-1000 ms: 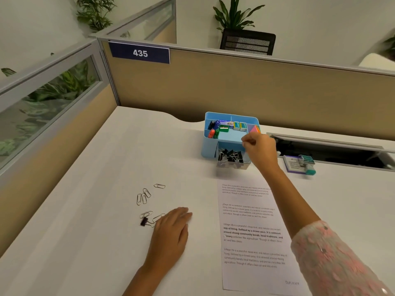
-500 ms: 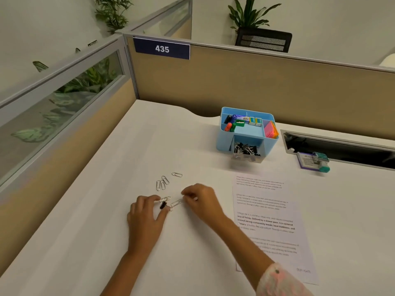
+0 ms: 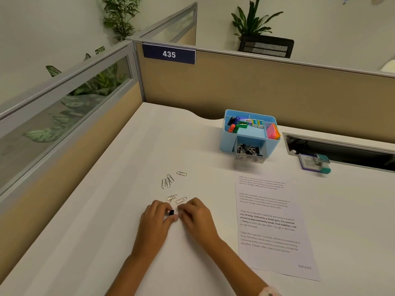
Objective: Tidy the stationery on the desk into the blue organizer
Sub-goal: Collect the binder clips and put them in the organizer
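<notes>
1. White worktop [image 3: 96, 242] carries both hands, which meet low in the middle with their fingertips nearly touching each other.
2. The left hand [image 3: 157, 220] has its fingers curled, and its grip pinches a small black binder clip [image 3: 171, 212] between the thumb and the fingers.
3. The right hand [image 3: 195, 216] lies just to the right of this clip, fingers bent down to the worktop; I cannot tell if its grip pinches the clip's wire handle or only touches it.
4. Two silver paper clips [image 3: 177, 199] lie just beyond the fingertips, touching neither hand.
5. More loose paper clips [image 3: 168, 180] lie a little farther away, beyond the left hand.
6. The blue organizer [image 3: 228, 137] stands well apart, far beyond the right hand and to its right.
7. Its front compartment holds a heap of black binder clips [image 3: 248, 149]; the back compartments hold small coloured things and a stack of pink and orange sticky notes [image 3: 273, 131].
8. A printed sheet of paper [image 3: 271, 227] lies flat to the right of the right hand.
9. A small purple and teal thing [image 3: 315, 163] lies beyond the sheet, to the right of the organizer.
</notes>
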